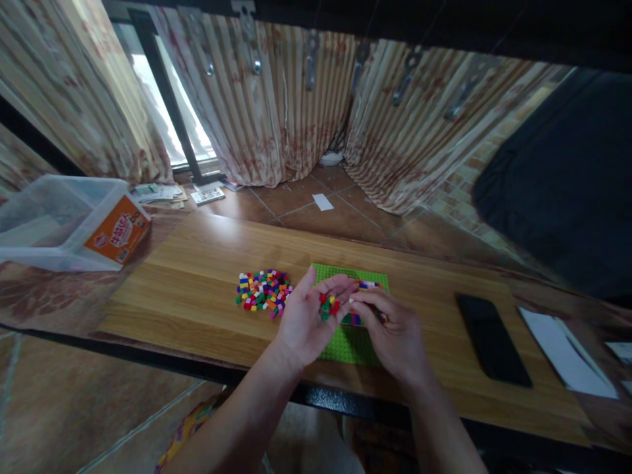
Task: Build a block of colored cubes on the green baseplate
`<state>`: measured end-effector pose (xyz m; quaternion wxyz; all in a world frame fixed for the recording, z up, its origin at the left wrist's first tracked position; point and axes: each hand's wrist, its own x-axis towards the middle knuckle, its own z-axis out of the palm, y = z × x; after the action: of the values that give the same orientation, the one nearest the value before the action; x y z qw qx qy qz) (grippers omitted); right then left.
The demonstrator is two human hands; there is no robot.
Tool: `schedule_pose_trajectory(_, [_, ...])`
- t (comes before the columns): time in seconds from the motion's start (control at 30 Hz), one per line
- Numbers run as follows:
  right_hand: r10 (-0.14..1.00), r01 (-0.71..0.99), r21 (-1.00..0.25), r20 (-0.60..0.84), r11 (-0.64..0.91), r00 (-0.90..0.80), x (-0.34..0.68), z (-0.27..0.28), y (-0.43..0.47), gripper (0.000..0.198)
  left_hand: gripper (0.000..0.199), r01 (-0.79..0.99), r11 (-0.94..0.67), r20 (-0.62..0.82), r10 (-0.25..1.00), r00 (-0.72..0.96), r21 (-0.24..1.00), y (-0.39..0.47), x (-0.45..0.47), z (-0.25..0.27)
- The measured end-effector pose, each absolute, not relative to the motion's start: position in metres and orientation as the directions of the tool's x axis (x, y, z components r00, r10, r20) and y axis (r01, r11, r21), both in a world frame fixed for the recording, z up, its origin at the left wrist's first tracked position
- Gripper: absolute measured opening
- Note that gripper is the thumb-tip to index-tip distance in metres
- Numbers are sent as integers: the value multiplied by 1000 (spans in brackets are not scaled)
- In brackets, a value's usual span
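My left hand (pixel 309 316) is turned palm up and slightly cupped, with its fingers stretched to the right. Several small toy bricks (pixel 328 307), red, green and yellow, lie in the palm. Beside its fingertips, the thumb and forefinger of my right hand (pixel 392 329) pinch a tiny white brick (pixel 351 301). Both hands are over a green studded baseplate (pixel 353 352), partly hiding it. Rows of coloured bricks (pixel 369 285) sit on the plate, partly covered by my hands. Left of my left hand, a loose pile of mixed coloured bricks (pixel 264 289) lies on the wooden board.
The wooden board (pixel 187 283) lies across the table. A black phone (pixel 492 339) and white paper (pixel 565 349) are at the right. A clear plastic bin (pixel 59 257) with an orange label stands at the left. Curtains (pixel 276 118) hang behind, with a dark bar (pixel 444 29) above.
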<state>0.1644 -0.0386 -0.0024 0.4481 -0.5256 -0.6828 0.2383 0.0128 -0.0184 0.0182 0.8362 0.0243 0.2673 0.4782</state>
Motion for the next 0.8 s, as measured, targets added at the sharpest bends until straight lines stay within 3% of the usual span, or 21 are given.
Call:
schedule_pose_trajectory(0.1, [925,449,-869,322,205,200,184,-5,-34,15,42,-802,501,-484,817,314,324,-16,12,17])
schedule_pose_trajectory(0.23, [890,370,-929,148,-24,431,210,-8,-28,21,38,-817,448,-560,806,194,362,-13,10,13])
schedule_pose_trajectory(0.43, [910,331,-936,28,-122,415,216,-14,-25,25,33,-788,476,-589,787,184,390,-14,11,11])
schedule_pose_trajectory(0.8, [935,361,-927,36,-100,352,212,-21,-22,27,31,-777,490,-594,782,190,396,-14,11,11])
